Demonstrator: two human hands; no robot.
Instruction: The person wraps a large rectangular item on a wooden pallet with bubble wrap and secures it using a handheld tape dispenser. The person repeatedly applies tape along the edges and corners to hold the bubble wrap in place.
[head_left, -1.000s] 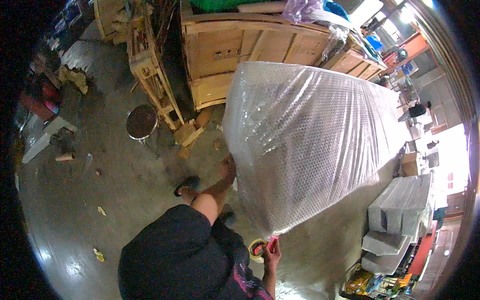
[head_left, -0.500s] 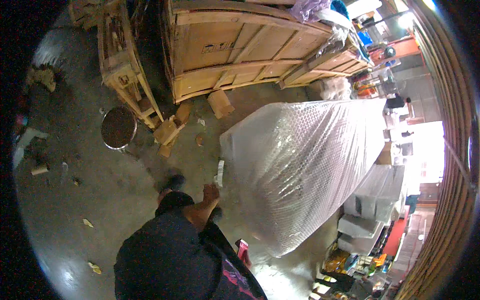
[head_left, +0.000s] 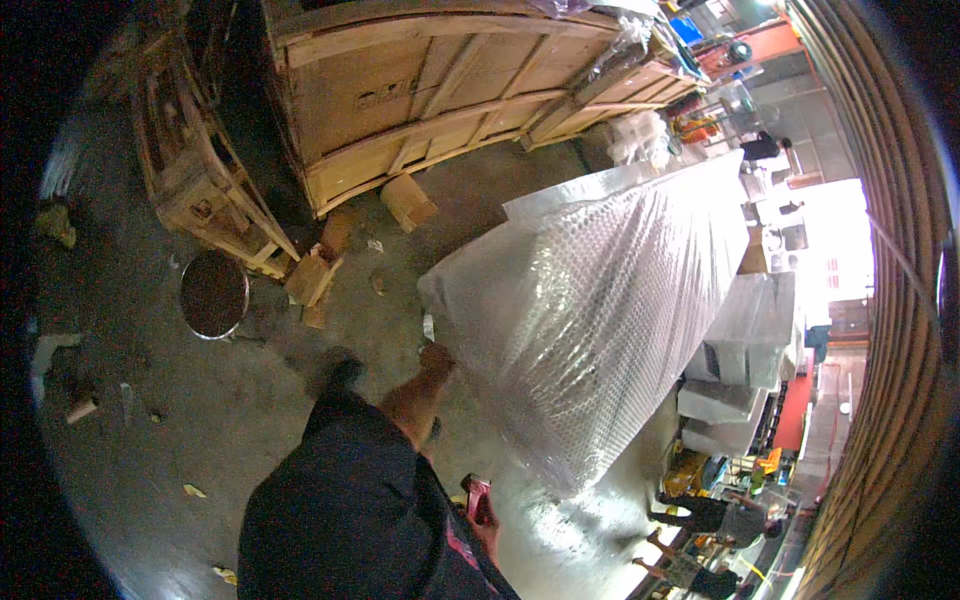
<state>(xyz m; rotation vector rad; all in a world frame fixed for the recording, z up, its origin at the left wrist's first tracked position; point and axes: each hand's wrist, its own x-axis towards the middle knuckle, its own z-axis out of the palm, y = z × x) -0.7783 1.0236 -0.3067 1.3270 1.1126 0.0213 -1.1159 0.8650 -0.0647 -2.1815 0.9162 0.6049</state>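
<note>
Clear, dotted bubble wrap (head_left: 600, 320); red tape dispenser (head_left: 478, 497)

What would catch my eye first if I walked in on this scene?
Most striking is the big bubble-wrapped bundle at centre right, with the person's left hand pressed against its lower corner. Behind it, a large wooden crate fills the top. The right hand, near the bottom edge, holds a red tool, and a round dark stool stands on the left.
</note>
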